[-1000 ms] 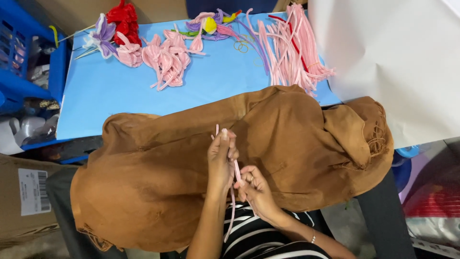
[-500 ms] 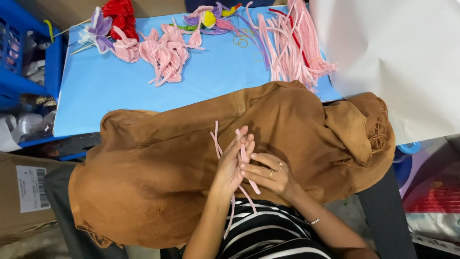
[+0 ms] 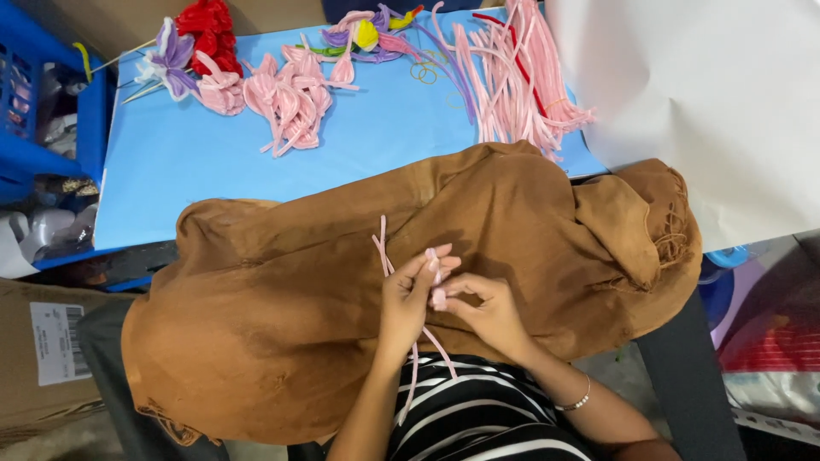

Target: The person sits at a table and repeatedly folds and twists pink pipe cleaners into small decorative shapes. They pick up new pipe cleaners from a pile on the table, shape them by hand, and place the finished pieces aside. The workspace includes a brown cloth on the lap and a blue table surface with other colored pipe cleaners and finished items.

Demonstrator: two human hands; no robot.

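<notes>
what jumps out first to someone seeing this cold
A big brown cloth fills the middle, and on it the left hand and right hand pinch pink pipe cleaners. Behind, a blue table carries pink loops, loose pink stems, and red and purple flowers.

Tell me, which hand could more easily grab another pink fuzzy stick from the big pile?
Probably the right hand: the loose pink stick pile lies on that side, while the left hand grips the bent sticks.

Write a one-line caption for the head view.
Left hand and right hand bend pink pipe cleaners over a brown cloth, beside a blue table.
</notes>
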